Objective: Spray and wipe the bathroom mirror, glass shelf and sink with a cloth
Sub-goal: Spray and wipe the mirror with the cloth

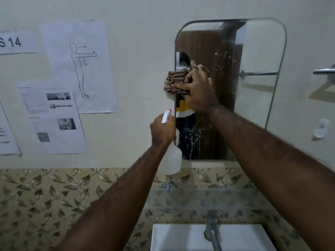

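While right hand [197, 89] presses the striped cloth [175, 81] flat on the mirror [257, 57] at its left edge, droplets sit right and below. Mirror's long axis is vertical. Left hand [162, 130] grips spray bottle [172, 160], lower, just off the glass.

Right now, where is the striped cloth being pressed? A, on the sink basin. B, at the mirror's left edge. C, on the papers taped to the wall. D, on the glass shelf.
B: the right hand presses the striped cloth against the mirror at its left edge.
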